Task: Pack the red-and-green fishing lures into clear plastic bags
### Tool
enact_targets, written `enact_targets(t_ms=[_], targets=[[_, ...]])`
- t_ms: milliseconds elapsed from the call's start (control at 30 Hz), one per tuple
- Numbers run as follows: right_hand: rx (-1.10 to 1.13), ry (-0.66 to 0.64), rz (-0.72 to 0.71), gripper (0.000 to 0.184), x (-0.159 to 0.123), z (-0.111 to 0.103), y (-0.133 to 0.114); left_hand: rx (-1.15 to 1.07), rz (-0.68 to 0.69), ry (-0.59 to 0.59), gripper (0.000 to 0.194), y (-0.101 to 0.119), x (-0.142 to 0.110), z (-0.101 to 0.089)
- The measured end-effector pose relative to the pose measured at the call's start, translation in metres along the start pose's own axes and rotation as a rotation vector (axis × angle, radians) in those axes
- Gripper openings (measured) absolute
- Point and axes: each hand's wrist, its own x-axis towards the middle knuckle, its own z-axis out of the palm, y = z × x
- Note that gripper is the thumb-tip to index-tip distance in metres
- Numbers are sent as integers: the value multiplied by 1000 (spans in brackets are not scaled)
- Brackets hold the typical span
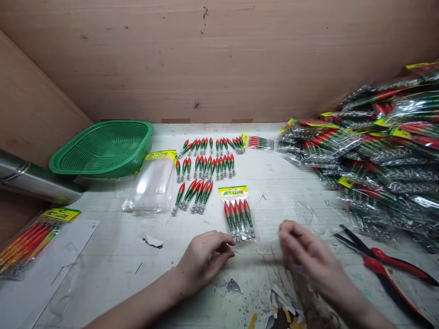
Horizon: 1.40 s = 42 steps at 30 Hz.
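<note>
My left hand (206, 258) rests on the white table, fingers curled together in a pinch just below a filled bag of red-green squid lures (239, 214) with a yellow header card. My right hand (302, 256) is blurred by motion to the right of the bag, fingers bent; between the two hands a thin clear strip or film seems stretched, hard to make out. Rows of loose red-green lures (206, 162) lie further back. A stack of empty clear bags (152, 185) with yellow headers lies left of them.
A green plastic basket (104, 148) stands at the back left, a metal cylinder (30, 180) beside it. A large heap of packed lure bags (377, 155) fills the right side. Red-handled pliers (387, 260) lie at the right. An orange lure pack (27, 237) lies left. Plywood walls enclose the table.
</note>
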Motion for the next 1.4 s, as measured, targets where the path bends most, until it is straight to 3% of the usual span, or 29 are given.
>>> enact_targets(t_ms=[67,133,200,267,400,500,600,767,833,900,1000,1167,1400], targets=[[-124,212,22,18,2,-33,16,-1,-18,9,9,-4,-3,-4],[-512,449,-64,19,4,-62,31,43,31,23,12,-9,-7,-5],[-848,533,-185,20,5,-75,37,140,129,31,19,-14,-10,-5],[-1013,405,-365,24,4,-69,34,254,231,43,24,-17,-11,-6],[-1077,-37,-918,34,3,-19,13,334,433,-59,22,-18,-2,-17],[-939,-180,-1087,30,10,11,5,255,483,-201,25,-18,5,-22],[-747,-232,-1010,29,18,18,8,244,434,-163,26,-22,5,-18],[-493,-209,-717,25,21,14,20,190,282,88,19,-24,0,-2],[-446,-180,-669,21,20,18,22,163,181,129,17,-21,1,1],[-432,-144,-641,14,20,23,23,136,136,118,15,-19,2,2],[-433,-134,-612,7,21,28,23,112,180,108,13,-19,4,-1],[-366,-143,-542,14,23,26,22,171,212,156,16,-23,3,-2],[-365,2,-235,18,16,33,14,104,-183,137,16,-11,12,7]])
